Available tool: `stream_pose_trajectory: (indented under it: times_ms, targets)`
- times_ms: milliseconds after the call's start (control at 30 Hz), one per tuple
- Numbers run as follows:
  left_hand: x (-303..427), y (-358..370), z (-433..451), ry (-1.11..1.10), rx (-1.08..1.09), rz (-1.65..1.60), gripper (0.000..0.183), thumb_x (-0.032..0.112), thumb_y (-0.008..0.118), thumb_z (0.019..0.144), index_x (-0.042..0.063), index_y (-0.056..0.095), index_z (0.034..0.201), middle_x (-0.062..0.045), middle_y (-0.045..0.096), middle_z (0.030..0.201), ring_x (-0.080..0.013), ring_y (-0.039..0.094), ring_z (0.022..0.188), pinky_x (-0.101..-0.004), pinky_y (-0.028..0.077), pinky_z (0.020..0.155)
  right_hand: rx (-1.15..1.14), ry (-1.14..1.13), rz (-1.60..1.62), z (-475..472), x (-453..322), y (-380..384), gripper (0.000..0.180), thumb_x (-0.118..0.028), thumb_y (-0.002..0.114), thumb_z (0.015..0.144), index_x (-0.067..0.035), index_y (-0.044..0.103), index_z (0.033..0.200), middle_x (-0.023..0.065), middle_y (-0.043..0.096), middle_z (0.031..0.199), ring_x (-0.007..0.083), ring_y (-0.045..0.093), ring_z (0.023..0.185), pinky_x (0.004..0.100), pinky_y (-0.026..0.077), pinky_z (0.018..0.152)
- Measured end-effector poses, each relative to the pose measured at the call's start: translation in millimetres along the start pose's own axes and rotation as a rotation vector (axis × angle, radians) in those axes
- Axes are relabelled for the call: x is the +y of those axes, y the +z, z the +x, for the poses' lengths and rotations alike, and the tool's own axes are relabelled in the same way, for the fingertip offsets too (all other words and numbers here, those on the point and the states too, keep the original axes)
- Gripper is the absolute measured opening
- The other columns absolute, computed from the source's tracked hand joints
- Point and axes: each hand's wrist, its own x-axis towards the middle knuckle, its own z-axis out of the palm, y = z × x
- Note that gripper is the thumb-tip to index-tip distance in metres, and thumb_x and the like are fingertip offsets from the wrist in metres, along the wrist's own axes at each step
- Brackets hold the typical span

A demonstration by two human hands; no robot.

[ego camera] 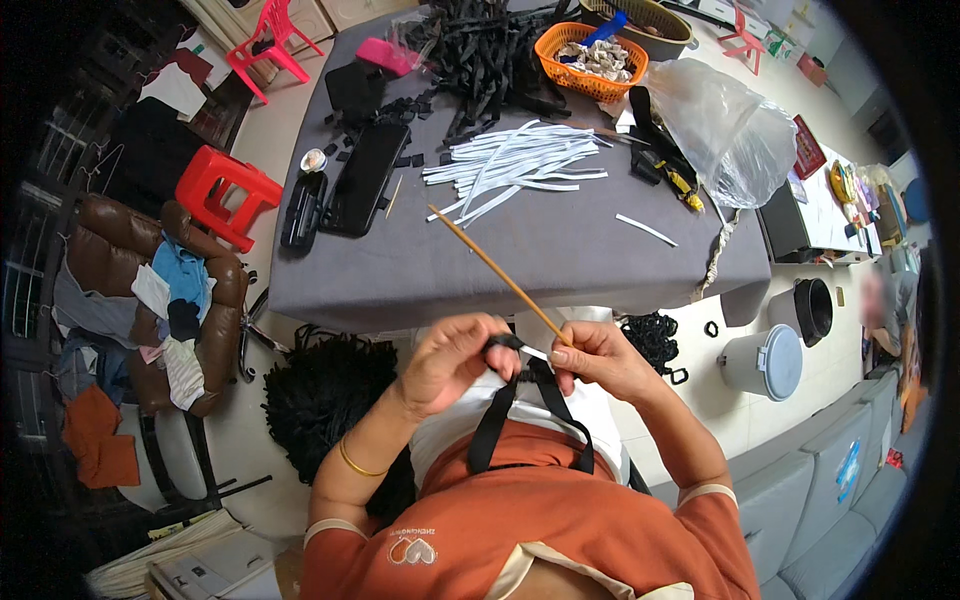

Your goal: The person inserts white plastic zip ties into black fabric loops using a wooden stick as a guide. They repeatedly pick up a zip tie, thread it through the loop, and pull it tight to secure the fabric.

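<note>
Above my lap, my left hand (461,356) pinches the end of a black fabric strap (504,343). My right hand (600,360) grips a thin wooden stick (499,270) together with a short white strip (534,352). The strip's far end meets the black fabric at my left fingers; whether it sits inside the fabric is too small to tell. From between my hands the black strap hangs in a loop (491,431) over my lap. The stick slants up and left over the table edge, towards a pile of flat white strips (517,165).
On the grey-covered table (450,277) lie a smartphone (367,180), a black case (304,214), a heap of black straps (487,60), an orange basket (592,64), scissors (600,131) and a clear plastic bag (727,135). Black material (330,405) is heaped left of me. Someone (889,307) is at far right.
</note>
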Motion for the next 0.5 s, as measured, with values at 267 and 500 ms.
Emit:
stream_pose_trajectory:
  times_ms: [267, 500]
  targets:
    - [23.3, -2.2, 5.3, 0.04, 0.166, -0.135, 0.036, 0.032, 0.041, 0.088, 0.006, 0.052, 0.065, -0.001, 0.045, 0.051, -0.0123, 0.038, 0.048, -0.0234, 0.033, 0.049, -0.153, 0.104, 0.438, 2.2, 49.2, 18.8, 0.016, -0.022, 0.047, 0.087, -0.007, 0.045, 0.082, -0.0019, 0.04, 0.055, 0.0066, 0.039, 0.051, 0.0186, 0.032, 0.048]
    - [4.9, 10.0, 3.8, -0.603, -0.007, 0.119, 0.029, 0.028, 0.045, 0.087, 0.001, 0.055, 0.079, -0.002, 0.054, 0.06, -0.0052, 0.043, 0.043, -0.0156, 0.03, 0.037, 0.056, -0.141, 0.333, -6.5, 28.4, 18.9, 0.009, -0.012, 0.05, 0.084, -0.006, 0.044, 0.087, -0.0019, 0.043, 0.061, 0.0046, 0.039, 0.049, 0.018, 0.03, 0.043]
